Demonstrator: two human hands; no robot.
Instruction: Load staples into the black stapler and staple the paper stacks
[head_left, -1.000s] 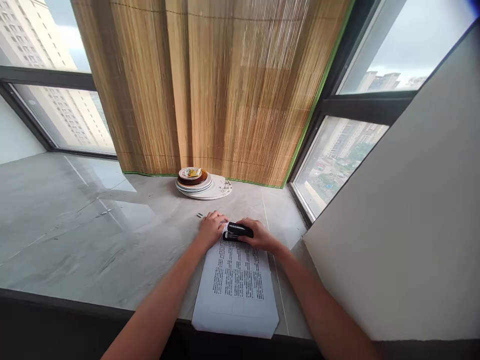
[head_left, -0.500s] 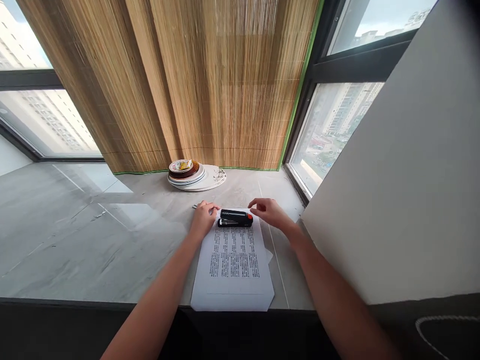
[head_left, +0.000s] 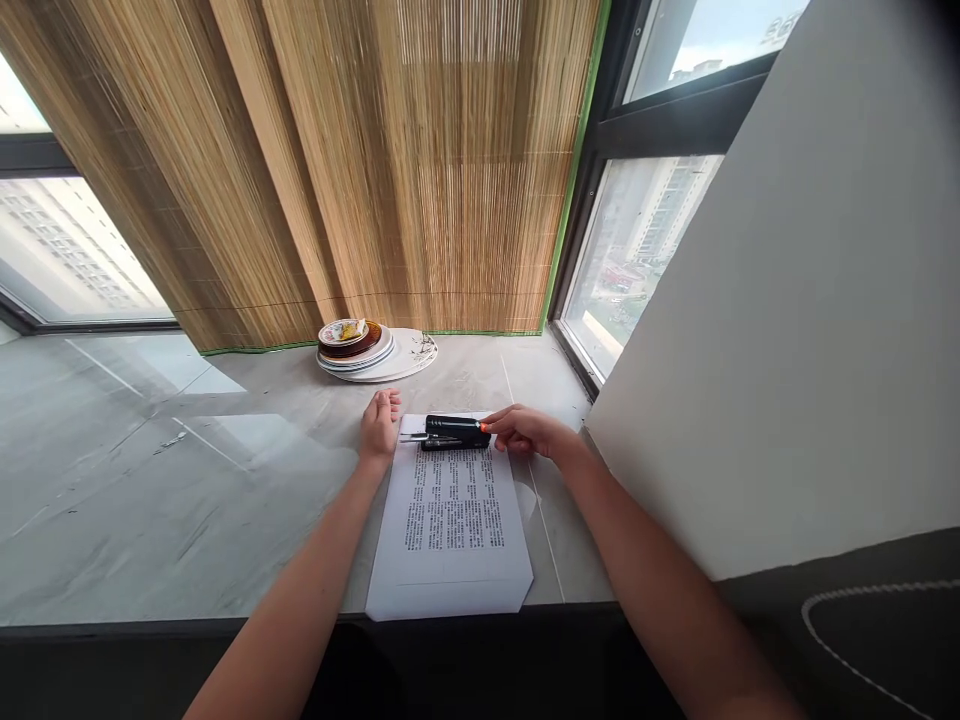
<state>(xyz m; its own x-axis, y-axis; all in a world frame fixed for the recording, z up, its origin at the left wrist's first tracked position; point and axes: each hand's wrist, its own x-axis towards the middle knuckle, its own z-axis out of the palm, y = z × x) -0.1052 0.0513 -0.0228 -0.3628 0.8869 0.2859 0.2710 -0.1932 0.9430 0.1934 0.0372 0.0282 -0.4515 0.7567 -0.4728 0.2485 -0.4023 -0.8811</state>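
Observation:
A black stapler (head_left: 454, 442) with a red end (head_left: 484, 427) lies across the top of a stack of printed paper (head_left: 450, 570). A narrow metal staple tray (head_left: 413, 437) sticks out from its left end. My right hand (head_left: 529, 432) is closed at the red end, with fingertips touching it and the other fingers curled below. To the left of the stapler, at the paper's upper left corner, my left hand (head_left: 382, 425) has its fingers curled in. Whatever it may hold is hidden.
Behind my left hand, a stack of plates (head_left: 354, 352) sits on an oval platter (head_left: 414, 352). A bamboo blind (head_left: 420, 200) hangs at the back of the tiled ledge (head_left: 225, 520). On the right rise a window frame (head_left: 574, 270) and a white wall (head_left: 810, 350).
My right hand has come onto the stapler's red end, and the metal tray now extends leftward. My left hand has drawn away from the stapler and curled its fingers. The view has shifted slightly.

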